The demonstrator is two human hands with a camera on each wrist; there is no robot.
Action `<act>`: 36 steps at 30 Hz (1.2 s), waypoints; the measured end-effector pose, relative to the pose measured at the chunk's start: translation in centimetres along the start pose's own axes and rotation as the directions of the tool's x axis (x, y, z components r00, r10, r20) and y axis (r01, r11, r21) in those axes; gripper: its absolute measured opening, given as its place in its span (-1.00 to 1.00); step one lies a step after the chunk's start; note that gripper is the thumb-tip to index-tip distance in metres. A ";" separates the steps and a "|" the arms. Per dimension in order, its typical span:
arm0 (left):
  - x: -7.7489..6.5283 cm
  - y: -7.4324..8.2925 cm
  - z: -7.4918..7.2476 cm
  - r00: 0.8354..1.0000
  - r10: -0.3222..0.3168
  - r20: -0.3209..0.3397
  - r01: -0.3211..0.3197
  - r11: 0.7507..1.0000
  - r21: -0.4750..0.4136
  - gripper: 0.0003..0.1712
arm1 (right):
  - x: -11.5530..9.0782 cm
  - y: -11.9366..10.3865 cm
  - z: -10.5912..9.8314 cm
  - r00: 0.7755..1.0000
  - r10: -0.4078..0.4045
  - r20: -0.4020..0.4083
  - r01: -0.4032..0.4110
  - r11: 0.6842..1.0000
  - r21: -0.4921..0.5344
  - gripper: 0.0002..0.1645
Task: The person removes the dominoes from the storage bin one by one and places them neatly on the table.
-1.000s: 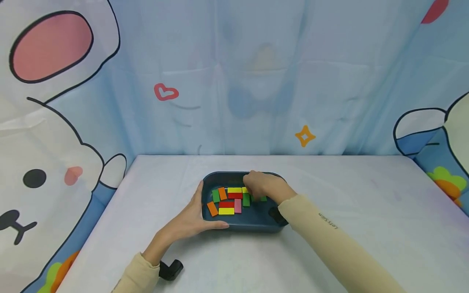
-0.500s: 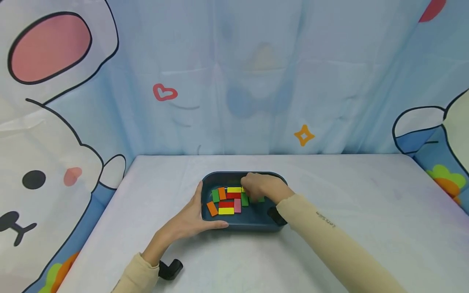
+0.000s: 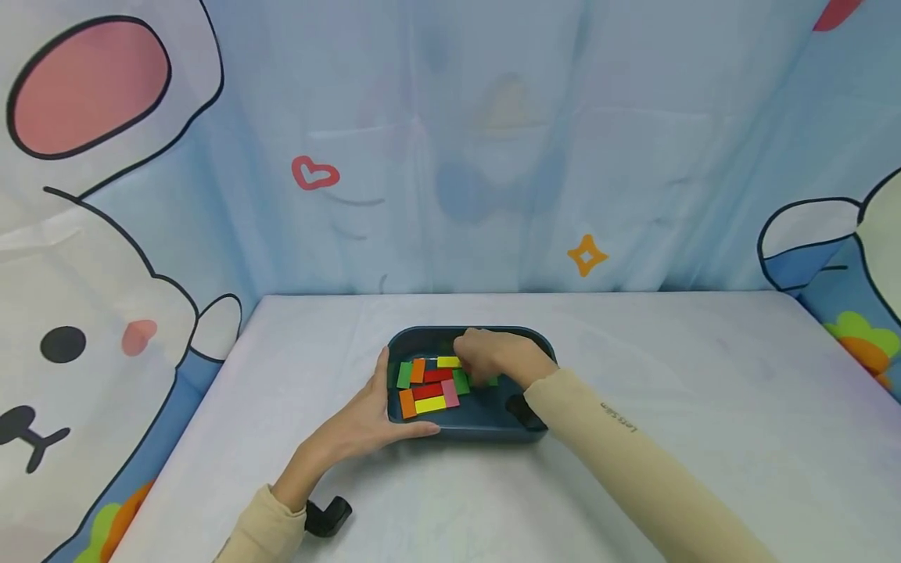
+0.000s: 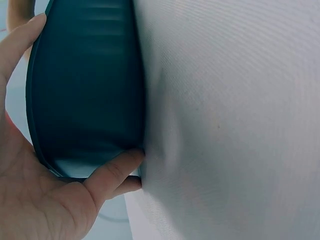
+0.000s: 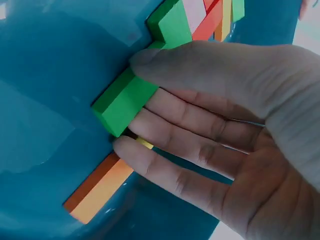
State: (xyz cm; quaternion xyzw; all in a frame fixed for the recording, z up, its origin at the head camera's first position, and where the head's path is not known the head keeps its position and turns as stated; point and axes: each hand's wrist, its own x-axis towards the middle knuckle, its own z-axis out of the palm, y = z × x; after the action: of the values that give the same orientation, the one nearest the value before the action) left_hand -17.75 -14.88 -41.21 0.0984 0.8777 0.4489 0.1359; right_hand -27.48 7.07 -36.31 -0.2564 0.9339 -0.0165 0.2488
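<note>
A dark teal tray [image 3: 486,422] with rounded corners holds a row of small coloured wooden blocks. My left hand [image 3: 362,410] holds its near left corner, thumb along the front wall and fingers at the left end. Inside the tray my right hand [image 3: 493,356] reaches down among the blocks. The right wrist view has its thumb and fingers on either side of a green block [image 5: 125,102]. Another green block [image 5: 170,22] adjoins this one; an orange block [image 5: 100,187] lies beyond the fingertips. Part of the layout is hidden under the right hand.
Orange [image 3: 407,404], red [image 3: 428,391], yellow [image 3: 430,405] and pink [image 3: 450,393] blocks fill the tray's left half. The tray stands on a white cloth-covered table [image 3: 633,344]. A printed curtain [image 3: 493,156] hangs behind.
My right hand has shifted slightly left inside the tray. Several blocks have slid left and turned askew, and the lower orange one stands straighter. The left hand keeps its hold on the tray.
</note>
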 end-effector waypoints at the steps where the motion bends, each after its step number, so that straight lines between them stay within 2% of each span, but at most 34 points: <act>1: 0.0 0.0 0.0 1.000 -0.002 0.000 0.002 1.000 -0.001 0.58 | -0.1 0.2 0.0 1.000 -0.010 -0.004 0.010 1.000 0.006 -0.85; 5: 0.0 0.1 0.2 1.000 -0.003 -0.006 0.003 1.000 -0.006 0.58 | -0.9 1.3 -0.4 0.998 -0.064 -0.025 0.065 0.997 0.048 -0.92; 9: -0.1 0.1 0.3 1.000 -0.011 -0.012 0.011 1.000 -0.001 0.59 | -2.5 2.4 -1.4 0.987 -0.132 -0.087 0.139 0.987 0.082 -0.89; 16: -0.1 0.2 0.4 1.000 -0.023 -0.021 0.023 1.000 0.016 0.61 | -6.3 5.5 -3.1 0.936 -0.214 -0.278 0.271 0.944 0.187 -0.86; 24: -0.1 0.0 0.5 1.000 0.025 -0.010 -0.025 1.000 -0.016 0.57 | -10.4 10.3 -2.4 0.893 -0.116 -0.435 0.296 0.880 0.371 -0.84; 29: -0.2 -0.1 0.6 1.000 0.023 -0.010 -0.024 0.999 -0.021 0.60 | -12.1 12.6 -1.2 0.862 -0.083 -0.500 0.341 0.826 0.450 -0.81; 32: -0.2 -0.2 0.5 1.000 0.015 -0.015 -0.015 1.000 -0.023 0.60 | -12.5 13.6 -0.2 0.858 -0.062 -0.511 0.351 0.796 0.492 -0.79; 36: -0.2 -0.1 0.6 1.000 0.025 -0.015 -0.025 0.999 -0.029 0.57 | -12.6 14.7 1.2 0.858 -0.025 -0.513 0.342 0.774 0.533 -0.77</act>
State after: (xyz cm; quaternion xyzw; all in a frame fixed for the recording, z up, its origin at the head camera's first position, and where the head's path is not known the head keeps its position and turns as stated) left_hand -17.34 -14.60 -41.62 0.1041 0.8707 0.4641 0.1253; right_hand -24.47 26.07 -33.90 -0.2435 0.8790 -0.4027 0.0765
